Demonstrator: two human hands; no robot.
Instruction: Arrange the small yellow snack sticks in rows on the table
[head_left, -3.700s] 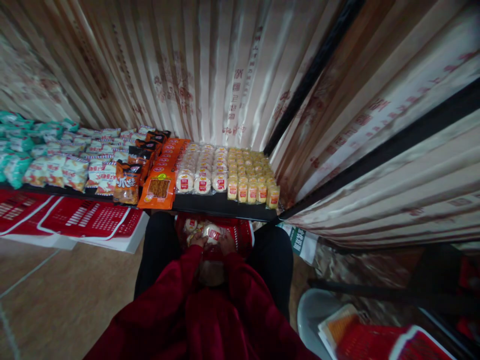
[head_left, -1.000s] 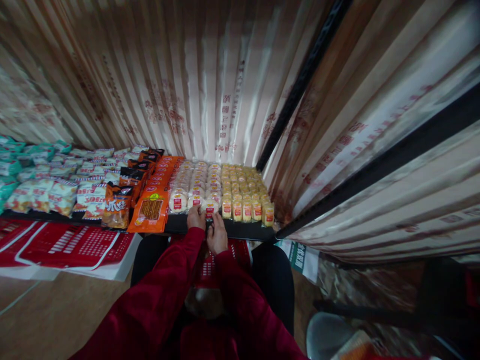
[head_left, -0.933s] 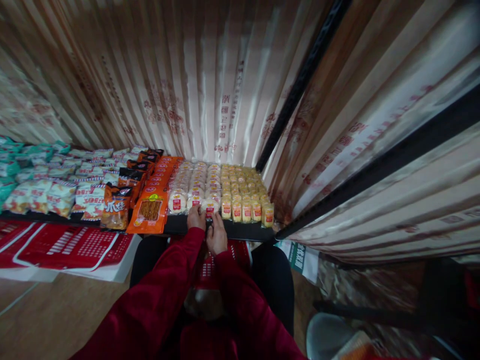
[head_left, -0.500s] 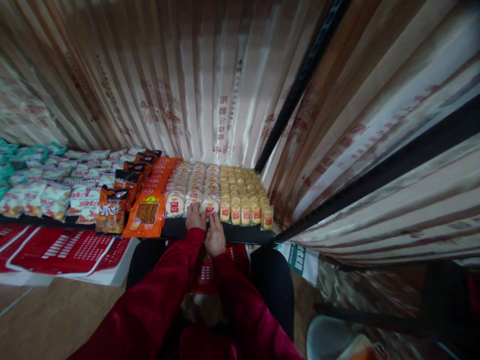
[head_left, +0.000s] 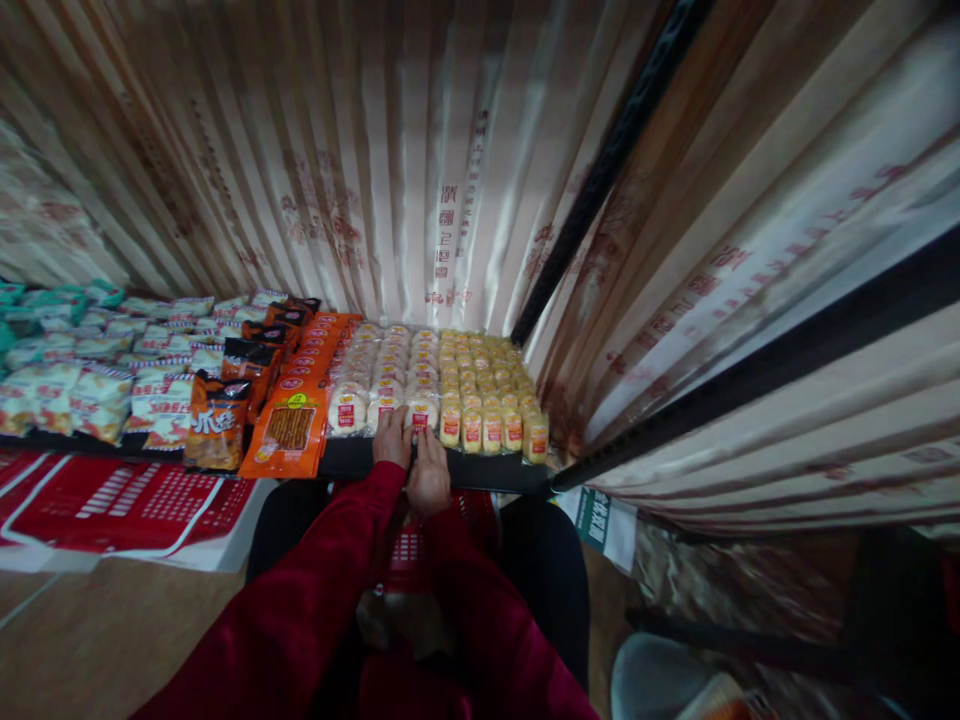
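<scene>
Rows of round pale cakes in clear wrappers with red labels [head_left: 349, 408] stand on the dark shelf [head_left: 480, 470]. My left hand [head_left: 392, 438] lies against the front of the middle row, fingers stretched out over a wrapper's lower part. Close beside it, my right hand [head_left: 430, 474] has its fingers extended up to the label of the front round cake [head_left: 423, 408] in the third row. Both hands touch the wrappers from the front, without visibly grasping one. Small yellow wrapped cakes [head_left: 491, 428] stand in several rows to the right of my hands.
Left of the cakes lie orange snack bags [head_left: 285, 430], a brown-orange bag [head_left: 217, 420] and white snack bags [head_left: 101, 400]. Black metal posts [head_left: 600, 180] stand before the pleated curtain [head_left: 405, 180]. Red-and-white packaging [head_left: 127, 500] lies below the shelf; a pale bucket [head_left: 652, 670] sits lower right.
Both hands stay at the front of the round cakes, with only a slight shift of the fingers. The view has moved a little; nothing is visibly picked up or let go.
</scene>
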